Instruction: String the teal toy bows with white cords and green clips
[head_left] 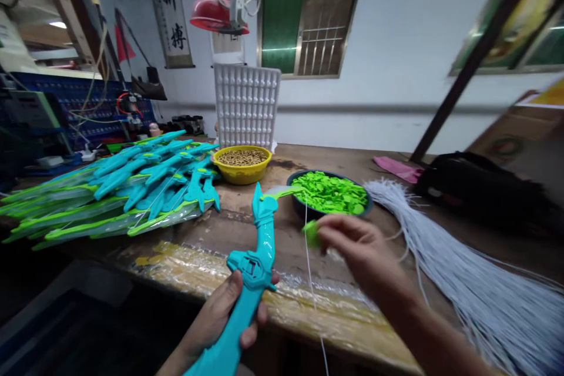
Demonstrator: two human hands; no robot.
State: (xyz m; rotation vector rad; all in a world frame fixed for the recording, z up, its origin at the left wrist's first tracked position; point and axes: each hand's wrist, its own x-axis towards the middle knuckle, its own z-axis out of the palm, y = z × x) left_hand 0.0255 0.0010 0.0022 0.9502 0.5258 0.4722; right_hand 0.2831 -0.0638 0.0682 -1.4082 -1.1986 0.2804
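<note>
My left hand (227, 305) is wrapped round a turquoise plastic toy bow (265, 241), which is tilted upright over the table's front edge. A light green arm sticks out to the right from the bow's top, and a white string (309, 270) hangs down from it. Between the fingertips of my right hand (359, 241) is a small bright green plastic piece (312, 234), blurred, right of the bow and close to the string. Just behind it stands a dark bowl (301, 209) heaped with green plastic pieces (330, 191).
Turquoise and green toy bows (150, 170) lie piled at the left. A yellow basin (244, 174) holds small brass-coloured parts, with a grey moulded tray (247, 106) upright behind. White strings (462, 264) spread across the right, beside a black bag (467, 194). A red lamp (215, 12) hangs above.
</note>
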